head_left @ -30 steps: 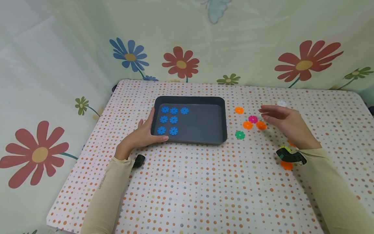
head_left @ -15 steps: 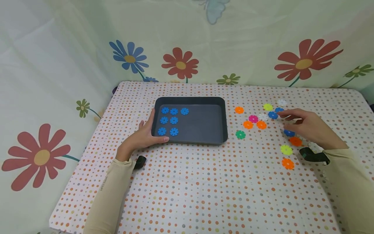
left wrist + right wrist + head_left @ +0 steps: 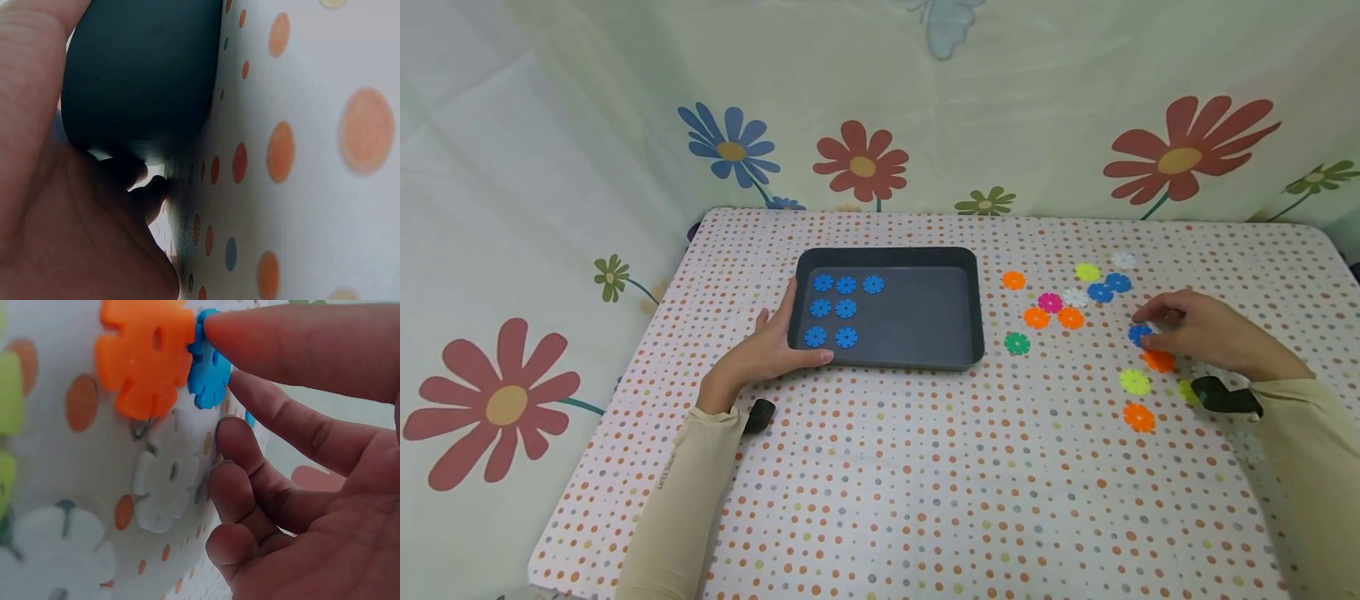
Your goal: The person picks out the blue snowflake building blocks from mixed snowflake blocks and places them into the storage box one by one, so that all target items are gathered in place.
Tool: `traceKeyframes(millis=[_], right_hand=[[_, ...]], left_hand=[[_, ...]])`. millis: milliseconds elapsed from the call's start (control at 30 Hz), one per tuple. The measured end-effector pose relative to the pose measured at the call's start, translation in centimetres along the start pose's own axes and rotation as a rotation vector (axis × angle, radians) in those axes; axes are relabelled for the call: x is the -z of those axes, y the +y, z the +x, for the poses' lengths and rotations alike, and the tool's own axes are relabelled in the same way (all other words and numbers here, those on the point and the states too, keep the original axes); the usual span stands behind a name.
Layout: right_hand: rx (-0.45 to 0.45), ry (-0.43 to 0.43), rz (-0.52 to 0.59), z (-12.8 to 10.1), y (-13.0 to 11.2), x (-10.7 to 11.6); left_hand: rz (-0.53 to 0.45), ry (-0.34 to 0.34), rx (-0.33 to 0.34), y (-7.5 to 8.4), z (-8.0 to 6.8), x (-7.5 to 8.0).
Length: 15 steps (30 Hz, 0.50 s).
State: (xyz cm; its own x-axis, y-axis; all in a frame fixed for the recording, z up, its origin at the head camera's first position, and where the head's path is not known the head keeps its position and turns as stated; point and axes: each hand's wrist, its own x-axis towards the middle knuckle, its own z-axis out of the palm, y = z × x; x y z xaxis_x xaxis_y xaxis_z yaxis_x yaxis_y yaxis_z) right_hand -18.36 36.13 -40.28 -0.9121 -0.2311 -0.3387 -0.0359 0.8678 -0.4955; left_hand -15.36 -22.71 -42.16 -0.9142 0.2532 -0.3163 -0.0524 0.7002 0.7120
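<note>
My left hand holds the left front corner of a dark grey baking tray, thumb along the front rim, fingers along the left side. In the left wrist view the tray's outer wall fills the space by the thumb. Several blue flower-shaped discs lie flat in the tray's left half. On the right of the table my right hand has thumb and index finger at the edges of a blue disc. The right wrist view shows them pinching this blue disc, beside an orange disc.
Loose discs lie between tray and right hand: orange, pink, green, white, yellow and two blue. Yellow and orange ones lie nearer the front. A flowered curtain hangs behind the dotted table.
My right hand has moved right and slightly toward me, from over the orange and white discs to the blue disc, where its fingers have closed in. The left hand and tray stay put.
</note>
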Motion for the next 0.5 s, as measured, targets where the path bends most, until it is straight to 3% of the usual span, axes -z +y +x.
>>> traceKeyframes(millis=[500], right_hand=[[0.109,0.051,-0.037,0.23,-0.31,-0.26]], left_hand=[[-0.002,0.002,0.015,0.05,0.03,0.0]])
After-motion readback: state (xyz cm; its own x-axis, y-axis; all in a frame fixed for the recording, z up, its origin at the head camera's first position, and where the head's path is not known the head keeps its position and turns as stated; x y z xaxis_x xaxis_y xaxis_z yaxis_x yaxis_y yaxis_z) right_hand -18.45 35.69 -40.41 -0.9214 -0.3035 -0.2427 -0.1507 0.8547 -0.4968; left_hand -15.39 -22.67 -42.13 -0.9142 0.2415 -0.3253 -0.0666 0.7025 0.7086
